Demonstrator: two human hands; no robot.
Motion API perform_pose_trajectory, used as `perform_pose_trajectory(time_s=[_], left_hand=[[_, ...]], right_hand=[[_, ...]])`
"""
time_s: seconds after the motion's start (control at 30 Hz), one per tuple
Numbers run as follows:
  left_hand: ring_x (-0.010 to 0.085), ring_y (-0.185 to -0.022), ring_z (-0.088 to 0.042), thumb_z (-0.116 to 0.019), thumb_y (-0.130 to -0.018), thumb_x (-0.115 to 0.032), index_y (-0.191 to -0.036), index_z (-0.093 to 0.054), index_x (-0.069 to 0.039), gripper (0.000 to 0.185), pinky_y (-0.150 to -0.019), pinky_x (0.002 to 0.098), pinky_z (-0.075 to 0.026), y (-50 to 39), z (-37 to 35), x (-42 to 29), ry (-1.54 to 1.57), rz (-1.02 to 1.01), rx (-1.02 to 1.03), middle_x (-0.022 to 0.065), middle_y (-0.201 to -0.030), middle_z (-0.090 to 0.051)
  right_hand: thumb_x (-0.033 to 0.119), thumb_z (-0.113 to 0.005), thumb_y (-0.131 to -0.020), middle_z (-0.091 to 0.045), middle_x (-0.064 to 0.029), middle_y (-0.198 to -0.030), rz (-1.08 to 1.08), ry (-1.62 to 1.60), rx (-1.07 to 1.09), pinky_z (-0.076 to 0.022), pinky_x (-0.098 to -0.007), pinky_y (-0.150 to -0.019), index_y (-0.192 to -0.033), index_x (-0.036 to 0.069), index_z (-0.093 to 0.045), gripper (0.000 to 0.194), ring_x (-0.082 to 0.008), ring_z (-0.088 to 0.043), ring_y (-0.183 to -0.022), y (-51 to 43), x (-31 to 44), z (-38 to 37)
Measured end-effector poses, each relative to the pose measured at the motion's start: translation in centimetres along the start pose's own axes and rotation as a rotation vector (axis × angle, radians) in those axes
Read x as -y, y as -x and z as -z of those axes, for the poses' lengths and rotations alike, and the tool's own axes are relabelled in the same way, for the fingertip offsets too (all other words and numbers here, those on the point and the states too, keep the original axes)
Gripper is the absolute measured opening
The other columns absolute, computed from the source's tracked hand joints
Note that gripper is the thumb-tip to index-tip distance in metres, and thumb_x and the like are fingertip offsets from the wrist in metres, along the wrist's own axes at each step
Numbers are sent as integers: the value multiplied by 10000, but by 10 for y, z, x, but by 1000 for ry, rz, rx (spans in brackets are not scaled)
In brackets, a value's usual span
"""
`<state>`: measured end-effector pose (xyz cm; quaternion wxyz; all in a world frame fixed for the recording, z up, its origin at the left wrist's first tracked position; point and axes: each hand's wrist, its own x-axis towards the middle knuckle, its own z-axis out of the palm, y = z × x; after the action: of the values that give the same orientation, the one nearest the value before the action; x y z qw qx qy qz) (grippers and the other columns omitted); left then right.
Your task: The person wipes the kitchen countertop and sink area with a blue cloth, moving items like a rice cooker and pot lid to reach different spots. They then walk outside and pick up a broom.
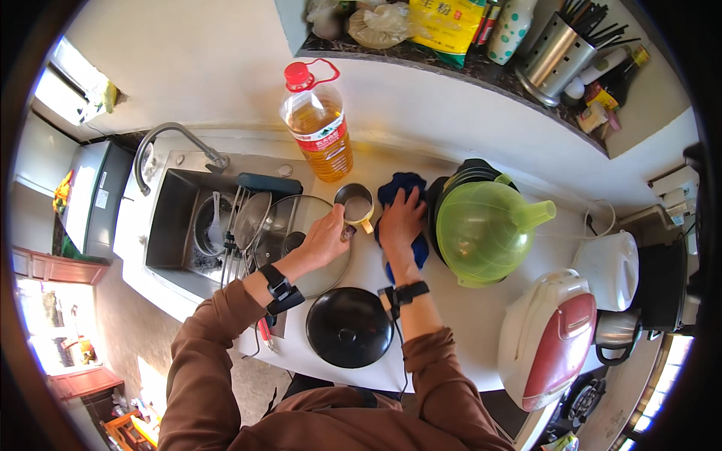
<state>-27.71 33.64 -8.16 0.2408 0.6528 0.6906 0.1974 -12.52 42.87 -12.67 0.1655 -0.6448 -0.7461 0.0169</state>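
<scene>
My left hand (322,243) has its thumb and fingers at the side of a metal-lined mug (355,204) with a yellow handle, gripping it near the rim. Pale residue or liquid shows inside the mug. A small dark patterned patch shows below the fingers; what it is I cannot tell. On the counter, a crumpled blue cloth (401,183) lies under my right hand (401,220), whose fingers are spread over it. Just right of the cloth sits a translucent green plastic colander (485,231) with a handle, upside down on dark cookware.
A large cooking oil bottle (321,138) stands behind the mug. Left are a glass lid (327,270), a metal rack (228,253) and a sink (169,225) holding a pot. A black lid (350,327) lies near the front edge. A rice cooker (555,338) stands right.
</scene>
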Motion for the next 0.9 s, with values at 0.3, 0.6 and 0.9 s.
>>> perform_pose_trajectory(time_s=[0.3, 0.6, 0.9], left_hand=[[387, -944, -638, -734, -735, -110, -1157, -341, -35, 582, -827, 440, -501, 37, 37, 10, 22, 6, 13, 197, -976, -630], [406, -850, -650, -743, -738, -159, -1214, -373, -7, 622, -713, 476, -522, -21, 22, -1, 4, -65, -36, 197, -928, -648], [432, -878, -619, -681, -827, -210, -1128, -365, 35, 501, -739, 481, -495, -92, -43, -29, -43, -38, 48, 253, -878, -626]], right_hand=[[212, -719, -796, -500, -91, -1284, 191, -72, 112, -485, -498, -806, -1101, 131, -629, 328, -352, -493, -1112, -65, 21, -11], [137, -740, -710, -504, -21, -1306, 513, -198, 278, -455, -490, -886, -1146, 180, -628, 451, -311, -472, -1166, 84, -58, 62], [117, -722, -700, -487, -73, -1358, 191, -81, 307, -426, -501, -876, -1179, 139, -618, 492, -351, -453, -1183, 214, -157, 131]])
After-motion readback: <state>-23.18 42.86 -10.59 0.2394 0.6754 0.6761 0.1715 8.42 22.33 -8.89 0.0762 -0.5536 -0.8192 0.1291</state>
